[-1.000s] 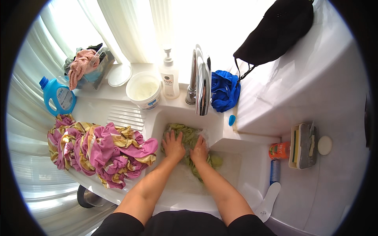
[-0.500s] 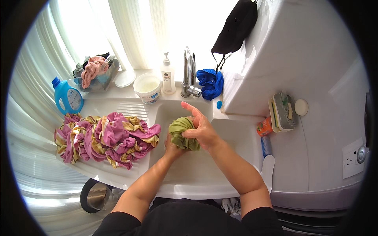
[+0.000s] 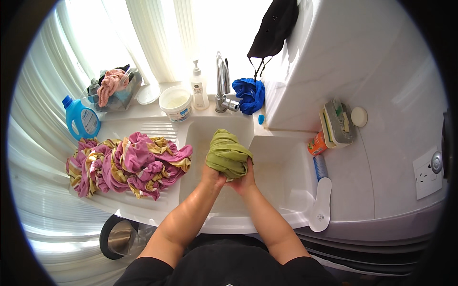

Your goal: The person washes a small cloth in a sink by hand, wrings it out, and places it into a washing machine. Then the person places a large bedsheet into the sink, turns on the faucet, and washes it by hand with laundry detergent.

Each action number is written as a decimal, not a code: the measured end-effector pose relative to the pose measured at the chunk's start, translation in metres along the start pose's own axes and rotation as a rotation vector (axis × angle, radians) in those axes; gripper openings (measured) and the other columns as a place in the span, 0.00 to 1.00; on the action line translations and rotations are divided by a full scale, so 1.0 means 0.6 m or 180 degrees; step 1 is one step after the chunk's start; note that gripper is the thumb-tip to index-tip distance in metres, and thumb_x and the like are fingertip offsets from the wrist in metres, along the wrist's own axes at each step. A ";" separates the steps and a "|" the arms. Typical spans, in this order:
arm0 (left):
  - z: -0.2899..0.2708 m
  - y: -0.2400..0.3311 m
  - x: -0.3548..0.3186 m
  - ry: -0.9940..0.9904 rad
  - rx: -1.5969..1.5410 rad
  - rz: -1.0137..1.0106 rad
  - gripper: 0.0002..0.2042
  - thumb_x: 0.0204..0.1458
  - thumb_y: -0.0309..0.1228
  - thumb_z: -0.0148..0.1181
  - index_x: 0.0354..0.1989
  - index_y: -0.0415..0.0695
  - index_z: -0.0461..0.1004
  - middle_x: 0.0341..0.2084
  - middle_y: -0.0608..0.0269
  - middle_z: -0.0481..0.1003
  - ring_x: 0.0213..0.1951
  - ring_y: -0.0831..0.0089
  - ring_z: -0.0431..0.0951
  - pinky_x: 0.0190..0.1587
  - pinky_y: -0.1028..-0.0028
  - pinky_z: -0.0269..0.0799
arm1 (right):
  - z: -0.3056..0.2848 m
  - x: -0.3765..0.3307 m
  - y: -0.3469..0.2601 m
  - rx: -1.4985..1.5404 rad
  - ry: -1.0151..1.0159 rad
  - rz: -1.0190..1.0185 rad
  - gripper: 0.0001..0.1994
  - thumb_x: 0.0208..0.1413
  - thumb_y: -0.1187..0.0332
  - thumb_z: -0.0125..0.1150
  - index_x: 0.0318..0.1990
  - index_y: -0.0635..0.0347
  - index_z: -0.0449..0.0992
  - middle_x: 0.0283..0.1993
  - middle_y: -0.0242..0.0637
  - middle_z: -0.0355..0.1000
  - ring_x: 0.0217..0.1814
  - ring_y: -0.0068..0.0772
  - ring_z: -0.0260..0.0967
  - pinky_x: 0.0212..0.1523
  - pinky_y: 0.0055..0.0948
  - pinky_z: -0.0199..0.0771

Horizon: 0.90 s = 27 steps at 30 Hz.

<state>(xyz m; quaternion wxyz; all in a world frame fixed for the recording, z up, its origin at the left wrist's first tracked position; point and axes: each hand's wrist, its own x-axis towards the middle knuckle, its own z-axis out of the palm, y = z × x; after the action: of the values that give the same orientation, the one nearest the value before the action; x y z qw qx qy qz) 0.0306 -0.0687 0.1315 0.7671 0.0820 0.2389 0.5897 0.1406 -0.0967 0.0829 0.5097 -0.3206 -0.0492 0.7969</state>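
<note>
A bunched, twisted green cloth [image 3: 226, 153] is held over the white sink basin [image 3: 281, 190]. My left hand [image 3: 213, 176] supports it from its lower left, and my right hand [image 3: 244, 179] cups its lower right side. Both hands are closed round the cloth, with most of the fingers hidden beneath it. On the ribbed drainboard to the left of the basin lies a crumpled heap of pink and yellow patterned fabric [image 3: 131, 167].
Behind the basin stand a chrome faucet [image 3: 221, 86], a white pump bottle [image 3: 199, 88], a white tub [image 3: 175, 102] and a blue cloth [image 3: 249, 95]. At left is a blue detergent jug [image 3: 82, 119]. A brush [image 3: 320, 168] and a white insole [image 3: 320, 205] lie along the right rim.
My right hand has come down from the top of the green cloth to its lower right side. The cloth now looks larger and looser. The view has shifted slightly.
</note>
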 end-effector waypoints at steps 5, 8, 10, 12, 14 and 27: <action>-0.047 0.006 -0.003 -0.0180 0.0480 -0.0120 0.19 0.56 0.34 0.55 0.55 0.44 0.65 0.50 0.59 0.71 0.52 0.66 0.72 0.53 0.66 0.71 | 0.031 0.004 -0.027 0.0544 -0.0085 -0.0412 0.28 0.55 0.42 0.46 0.55 0.51 0.69 0.58 0.35 0.67 0.60 0.41 0.63 0.58 0.47 0.65; -0.127 0.045 0.000 -0.0327 0.2779 0.0010 0.29 0.51 0.31 0.61 0.62 0.47 0.58 0.57 0.55 0.65 0.55 0.62 0.69 0.54 0.64 0.68 | 0.028 0.013 -0.048 0.0368 0.0046 -0.0572 0.25 0.53 0.51 0.51 0.53 0.57 0.71 0.55 0.40 0.69 0.57 0.41 0.65 0.57 0.43 0.66; -0.140 0.084 -0.029 -0.0622 0.3169 -0.0876 0.35 0.51 0.35 0.62 0.66 0.51 0.51 0.60 0.53 0.61 0.59 0.57 0.65 0.54 0.58 0.67 | 0.013 0.013 -0.066 0.0100 0.0029 -0.0660 0.23 0.51 0.57 0.53 0.51 0.60 0.71 0.53 0.42 0.70 0.55 0.41 0.67 0.56 0.41 0.68; -0.131 0.108 -0.060 -0.0937 0.2580 -0.1682 0.44 0.50 0.46 0.62 0.70 0.55 0.41 0.65 0.50 0.53 0.63 0.48 0.58 0.55 0.46 0.63 | 0.004 0.009 -0.075 -0.0298 -0.0106 -0.0627 0.22 0.48 0.62 0.55 0.50 0.63 0.71 0.51 0.44 0.71 0.53 0.40 0.68 0.56 0.39 0.68; -0.123 0.099 -0.047 -0.1178 0.0580 -0.2014 0.42 0.50 0.51 0.58 0.70 0.52 0.42 0.65 0.50 0.52 0.64 0.46 0.56 0.55 0.42 0.61 | 0.004 0.008 -0.068 -0.0547 -0.0333 -0.0416 0.21 0.48 0.66 0.55 0.50 0.63 0.70 0.51 0.43 0.70 0.52 0.38 0.69 0.55 0.37 0.70; -0.070 -0.002 -0.012 0.0602 0.1548 0.0904 0.11 0.45 0.19 0.53 0.39 0.40 0.68 0.32 0.62 0.72 0.35 0.73 0.74 0.39 0.70 0.74 | 0.007 0.042 0.004 -0.0232 0.0744 -0.0534 0.18 0.54 0.61 0.45 0.44 0.65 0.71 0.46 0.44 0.71 0.48 0.41 0.70 0.50 0.39 0.72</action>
<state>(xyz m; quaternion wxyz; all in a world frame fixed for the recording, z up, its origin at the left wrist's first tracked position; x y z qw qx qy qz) 0.0107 -0.0822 0.0961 0.6091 0.2407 0.4298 0.6215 0.1294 -0.0755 0.0734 0.5647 -0.4243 -0.0450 0.7064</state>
